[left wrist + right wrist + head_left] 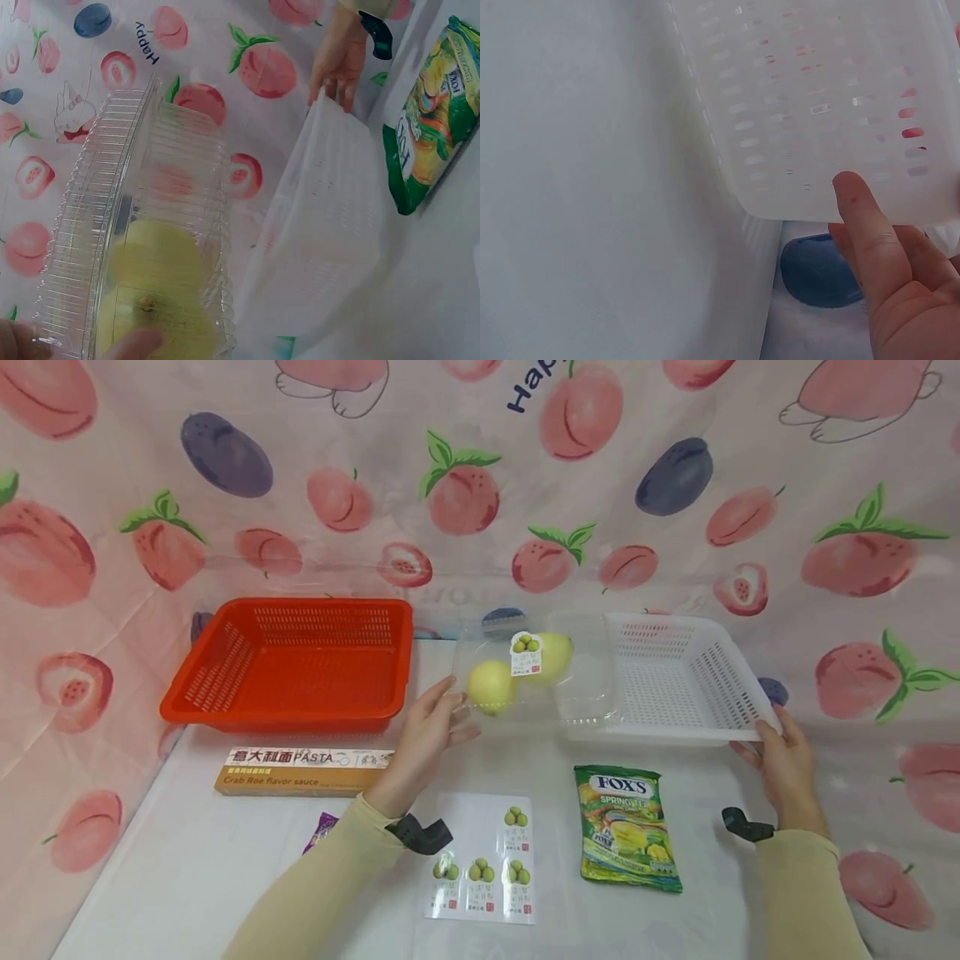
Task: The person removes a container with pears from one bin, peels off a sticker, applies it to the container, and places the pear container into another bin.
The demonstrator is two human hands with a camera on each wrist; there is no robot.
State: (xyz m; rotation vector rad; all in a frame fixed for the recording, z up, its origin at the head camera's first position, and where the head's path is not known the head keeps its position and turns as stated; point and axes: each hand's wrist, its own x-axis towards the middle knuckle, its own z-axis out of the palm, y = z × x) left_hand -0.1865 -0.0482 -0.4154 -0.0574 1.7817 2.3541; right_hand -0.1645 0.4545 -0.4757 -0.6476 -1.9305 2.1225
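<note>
My left hand (422, 739) grips the left end of a clear plastic clamshell box (588, 672), lifted off the table. Two pale yellow-green fruits (491, 687) lie inside it, and a label sticker (527, 656) with green fruit printed on it is on the box. In the left wrist view, thumb and finger are on the near end of the box (97, 195). On the right, a white plastic basket (663, 689) has its rim in my right hand (791, 768). In the right wrist view the thumb (866, 232) lies against the basket's outer wall; the other fingers are partly hidden.
A red basket (322, 685) stands at the back left, with a pasta box (300, 782) before it. A purple packet (321, 831) is partly covered by the left sleeve. A sticker sheet (480, 860) and a green Fox's candy bag (627, 828) lie in front.
</note>
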